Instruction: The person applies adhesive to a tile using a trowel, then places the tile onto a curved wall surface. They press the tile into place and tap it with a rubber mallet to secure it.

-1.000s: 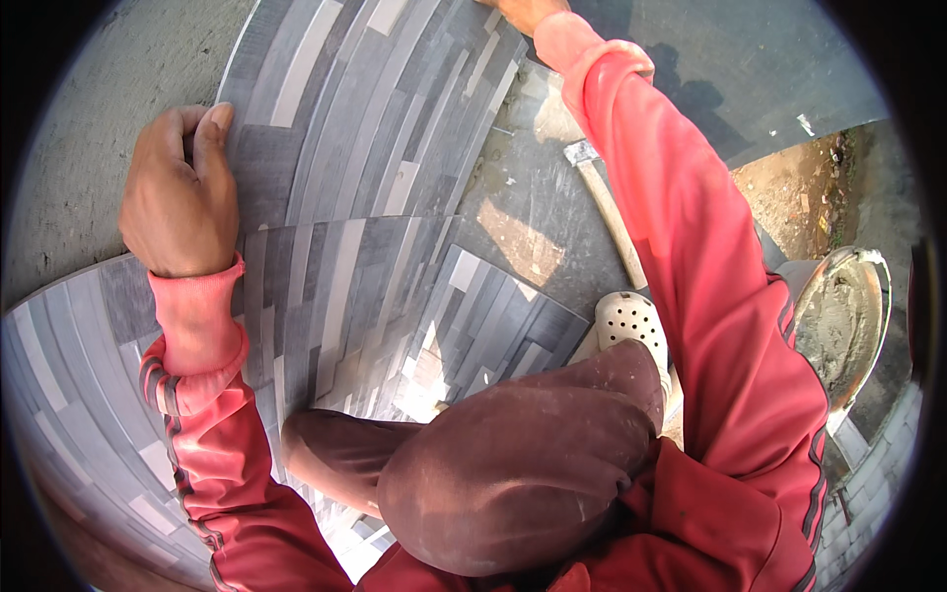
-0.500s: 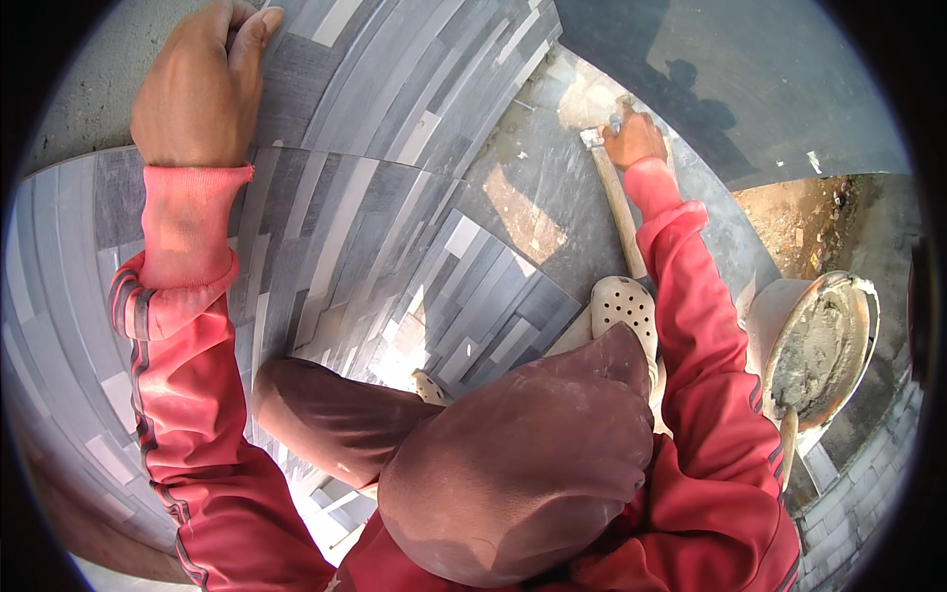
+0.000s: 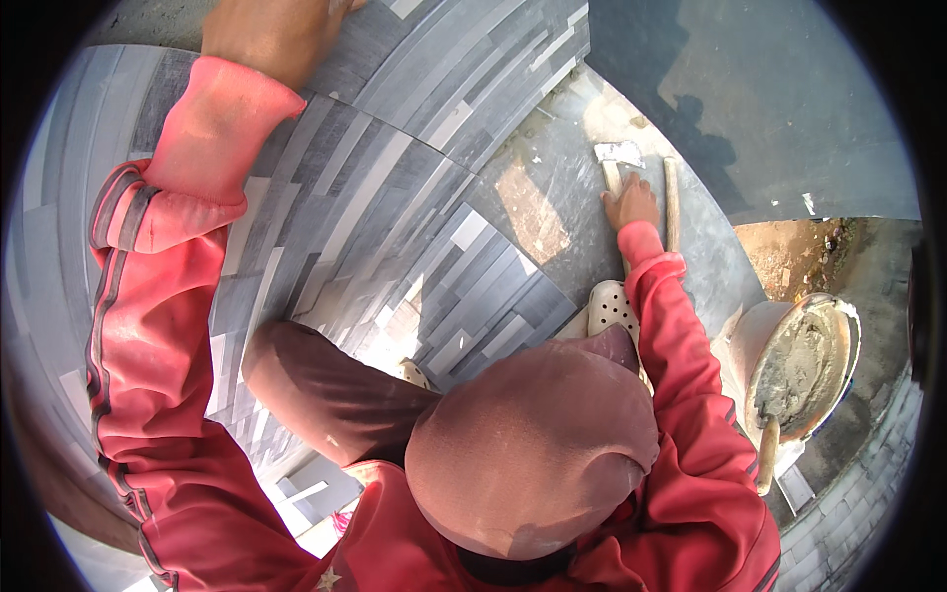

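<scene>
My right hand [image 3: 633, 204] is closed over the wooden handle of a hammer [image 3: 619, 154], just below its whitened head, on the grey ledge at the far right. A second wooden handle [image 3: 673, 202] lies beside that hand. At the upper left my left hand [image 3: 271, 37] reaches over the top edge of the grey, strip-patterned wall tiles [image 3: 326, 187]. Its fingers are mostly cut off by the picture's edge, so their grip does not show.
A bucket of wet mortar [image 3: 801, 365] stands at the right with a wooden tool handle [image 3: 768, 454] leaning out. The grey ledge [image 3: 552, 163] has mortar smears. My pale clog [image 3: 612, 308] and brown-clad knee [image 3: 335, 395] are close by. A dark panel [image 3: 789, 109] borders the far right.
My right hand has come nearer and now lies over the hammer's handle; the hammer head has shifted. My left hand has moved up and right, partly out of the picture.
</scene>
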A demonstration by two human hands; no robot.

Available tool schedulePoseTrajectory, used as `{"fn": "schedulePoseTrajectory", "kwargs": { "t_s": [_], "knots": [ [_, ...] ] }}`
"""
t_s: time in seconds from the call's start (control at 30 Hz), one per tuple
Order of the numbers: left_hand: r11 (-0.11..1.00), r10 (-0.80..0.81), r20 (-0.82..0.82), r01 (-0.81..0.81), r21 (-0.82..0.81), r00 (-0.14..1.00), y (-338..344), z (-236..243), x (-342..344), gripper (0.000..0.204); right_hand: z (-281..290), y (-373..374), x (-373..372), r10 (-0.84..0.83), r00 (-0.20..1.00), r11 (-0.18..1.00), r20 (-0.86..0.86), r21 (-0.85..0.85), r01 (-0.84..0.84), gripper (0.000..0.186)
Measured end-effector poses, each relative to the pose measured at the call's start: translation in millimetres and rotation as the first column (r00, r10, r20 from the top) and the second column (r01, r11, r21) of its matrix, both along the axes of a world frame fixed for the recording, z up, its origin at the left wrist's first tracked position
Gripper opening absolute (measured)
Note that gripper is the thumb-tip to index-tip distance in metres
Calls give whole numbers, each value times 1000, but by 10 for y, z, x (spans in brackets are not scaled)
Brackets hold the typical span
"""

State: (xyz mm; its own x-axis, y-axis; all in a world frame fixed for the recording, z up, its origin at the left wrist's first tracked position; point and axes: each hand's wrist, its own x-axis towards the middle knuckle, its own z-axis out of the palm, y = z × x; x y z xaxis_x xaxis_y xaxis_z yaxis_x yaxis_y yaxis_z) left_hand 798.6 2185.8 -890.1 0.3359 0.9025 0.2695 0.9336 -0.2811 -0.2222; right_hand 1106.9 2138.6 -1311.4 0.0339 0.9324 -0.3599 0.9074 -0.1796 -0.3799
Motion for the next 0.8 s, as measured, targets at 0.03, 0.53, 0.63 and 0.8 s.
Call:
{"fn": "schedulePoseTrajectory", "kwargs": {
  "t_s": [0.03, 0.53, 0.63, 0.8],
  "knots": [
    [998, 31, -49, -28, 64, 998, -175, -15, 423, 15, -26, -8, 67, -7, 1000, 1000, 9, 2, 7, 58],
    [854, 504, 836, -266, -446, 218, -611, -2183, 761, 32, -46, 2335, -240, 118, 888, 918, -445, 389, 73, 31],
    [670, 577, 678, -209, -712, -456, -499, -2822, 563, 49, -195, 2951, -361, 161, 850, 895, -502, 438, 89, 35],
    [696, 384, 337, 29, -718, -860, -396, -3593, 358, 57, -319, 3284, -675, 264, 708, 906, -655, 420, 50, 37]
  ]
}}
